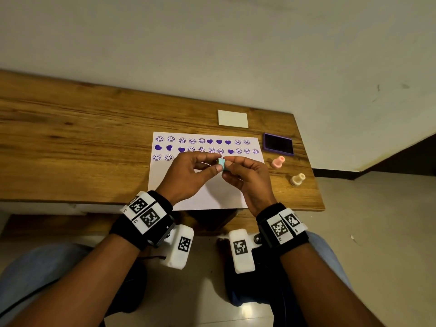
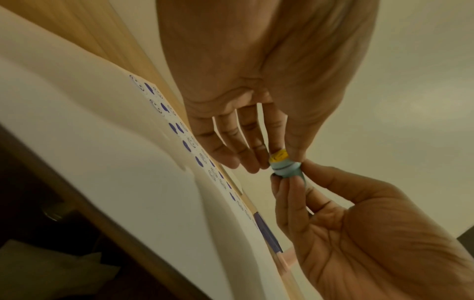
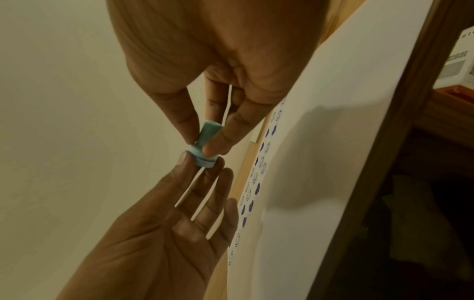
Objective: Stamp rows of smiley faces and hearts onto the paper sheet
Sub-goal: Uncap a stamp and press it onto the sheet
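Small blue stamp (image 1: 222, 164) was held in the air above the paper sheet (image 1: 219, 194), just below the third row of prints, pinched from both sides. Left hand (image 1: 188, 178) pinched the wider capped end between thumb and fingertips; right hand (image 1: 247, 178) pinched the narrower stem. Both hands gripped the stamp, neither loose.

Long axis lay roughly level, running left to right, wide end toward the left hand. A yellow patch showed at that end in the left wrist view; whether it was a cap or the face, could not tell.

Risks, as judged: if the two parts pull apart suddenly, one could drop onto the sheet and smear the prints. Inked face might mark fingers. Third row held only two smileys, so much stamping remained.

Ink pad (image 1: 278, 144) sat right of the sheet, pink stamp (image 1: 278, 161) and beige stamp (image 1: 297, 179) nearer the table (image 1: 70, 138) edge.
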